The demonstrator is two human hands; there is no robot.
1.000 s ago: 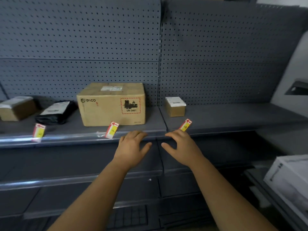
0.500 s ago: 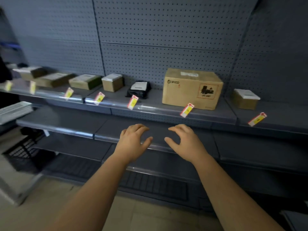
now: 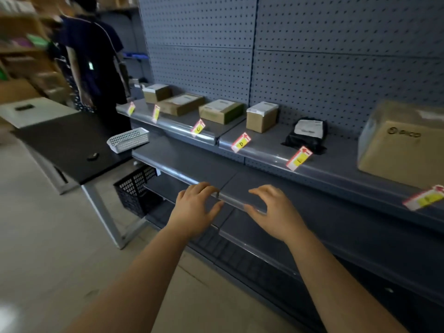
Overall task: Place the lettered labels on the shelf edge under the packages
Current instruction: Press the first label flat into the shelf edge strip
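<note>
Looks basically done: every visible package [image 3: 262, 116] has a label [image 3: 241, 142] on the shelf edge [image 3: 264, 157]. Your left grip [image 3: 194, 207] and right grip [image 3: 274, 210] are loose, empty.

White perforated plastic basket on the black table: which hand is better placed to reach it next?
Left, probably. The left hand hovers empty, nearer the white perforated plastic basket up to its left; the right hand must cross over.

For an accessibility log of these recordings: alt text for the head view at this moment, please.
The left hand and right hand hover empty, fingers loosely curled, before a lower shelf. On the shelf edge above, red-and-yellow labels, one reading D, sit under a row of packages. A person stands by a black table at left.
</note>
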